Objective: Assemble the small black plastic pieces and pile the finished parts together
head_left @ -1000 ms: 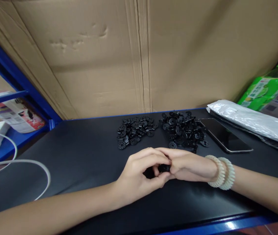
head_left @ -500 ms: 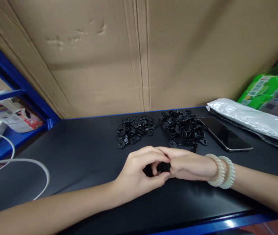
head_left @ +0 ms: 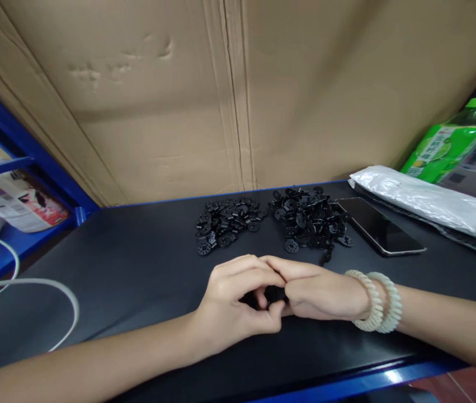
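Black part: the dark piece (head_left: 276, 294) sits on the near side of the right heap (head_left: 307, 219), cupped between both hands, probably to steady something small.
Left hand: its fingers curl into a narrow arch (head_left: 227, 294); whether they pinch the piece, I cannot tell.
Right hand: its fingers close around the piece (head_left: 325, 292), mostly hidden.
Left heap: loose black parts (head_left: 231, 218) lie left of the right heap, seemingly kept apart for sorting.
Phone: flat (head_left: 382, 226), just right of the right heap, limiting reach there.
Worktop: open room (head_left: 137, 246) extends left of both heaps; cardboard (head_left: 158, 123) bounds the far edge.
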Demonstrator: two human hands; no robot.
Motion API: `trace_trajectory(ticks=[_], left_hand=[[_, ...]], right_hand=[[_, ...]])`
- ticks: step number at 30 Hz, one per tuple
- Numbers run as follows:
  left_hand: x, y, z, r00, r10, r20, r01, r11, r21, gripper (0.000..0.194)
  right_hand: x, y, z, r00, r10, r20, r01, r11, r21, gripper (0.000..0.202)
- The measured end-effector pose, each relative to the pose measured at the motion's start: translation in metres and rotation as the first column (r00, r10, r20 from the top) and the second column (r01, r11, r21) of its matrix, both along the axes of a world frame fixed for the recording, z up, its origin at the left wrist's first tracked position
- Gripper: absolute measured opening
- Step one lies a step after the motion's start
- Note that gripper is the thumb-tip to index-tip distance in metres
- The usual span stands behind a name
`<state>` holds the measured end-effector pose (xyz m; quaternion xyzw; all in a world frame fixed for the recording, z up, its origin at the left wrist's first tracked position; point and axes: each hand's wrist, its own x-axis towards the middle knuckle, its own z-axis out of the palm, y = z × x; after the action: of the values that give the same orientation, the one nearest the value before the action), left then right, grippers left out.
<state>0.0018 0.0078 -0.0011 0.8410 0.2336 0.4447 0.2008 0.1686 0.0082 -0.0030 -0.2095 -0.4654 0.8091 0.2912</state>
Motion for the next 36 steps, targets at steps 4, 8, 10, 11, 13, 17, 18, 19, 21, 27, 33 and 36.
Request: trace_trajectory(ticks=[4, 8, 10, 11, 13, 17, 18, 19, 21, 27, 33, 36], left_hand=[[-0.003, 0.002, 0.001, 0.998, 0.044, 0.034, -0.041, 0.995, -0.091, 0.021], [-0.004, 0.004, 0.001, 0.992, 0.045, 0.121, -0.017, 0.975, -0.224, 0.034], [-0.006, 0.006, 0.001, 0.989, 0.049, 0.142, -0.018, 0.978, -0.21, 0.035], [-0.007, 0.007, 0.001, 0.989, 0.049, 0.142, -0.021, 0.982, -0.188, 0.035], [-0.009, 0.008, 0.0, 0.99, 0.05, 0.135, -0.029, 0.988, -0.15, 0.037], [-0.012, 0.009, -0.003, 0.991, 0.014, 0.132, 0.006, 0.988, -0.155, 0.04], [-0.012, 0.008, -0.003, 0.992, 0.008, 0.128, 0.011, 0.989, -0.147, 0.039], [-0.012, 0.007, -0.003, 0.993, 0.01, 0.121, 0.006, 0.991, -0.13, 0.039], [-0.011, 0.004, -0.001, 0.994, 0.035, 0.106, -0.028, 0.997, -0.068, 0.041], [-0.01, -0.002, 0.003, 0.999, 0.037, 0.014, -0.037, 0.999, 0.011, 0.037], [-0.009, -0.003, 0.003, 0.959, -0.047, -0.279, 0.044, 0.999, -0.017, 0.041], [-0.009, -0.002, 0.002, 0.903, -0.015, -0.43, 0.017, 1.0, 0.001, 0.038]], right_hand=[[0.0, 0.001, 0.003, 0.998, -0.021, -0.059, 0.018, 0.999, -0.048, 0.04], [0.005, 0.002, 0.011, 0.998, -0.038, -0.051, 0.034, 0.996, -0.08, 0.053], [0.008, 0.002, 0.014, 0.996, -0.083, -0.03, 0.081, 0.995, -0.06, 0.059], [0.009, 0.002, 0.015, 0.995, -0.103, -0.013, 0.103, 0.994, -0.031, 0.06], [0.011, 0.003, 0.015, 0.992, -0.12, 0.024, 0.119, 0.992, 0.047, 0.059], [0.015, 0.002, 0.019, 0.985, -0.101, 0.139, 0.055, 0.951, 0.306, 0.05], [0.017, 0.001, 0.022, 0.973, -0.126, 0.193, 0.033, 0.905, 0.424, 0.05], [0.019, 0.0, 0.025, 0.952, -0.18, 0.247, 0.009, 0.824, 0.566, 0.05], [0.027, 0.0, 0.032, 0.883, -0.351, 0.311, -0.065, 0.564, 0.823, 0.051], [0.068, 0.031, 0.045, 0.495, -0.869, 0.014, -0.179, -0.087, 0.98, 0.043], [0.092, 0.056, 0.045, 0.37, -0.926, -0.072, -0.176, -0.146, 0.973, 0.035], [0.082, 0.048, 0.043, 0.368, -0.917, -0.153, 0.033, -0.151, 0.988, 0.013]])
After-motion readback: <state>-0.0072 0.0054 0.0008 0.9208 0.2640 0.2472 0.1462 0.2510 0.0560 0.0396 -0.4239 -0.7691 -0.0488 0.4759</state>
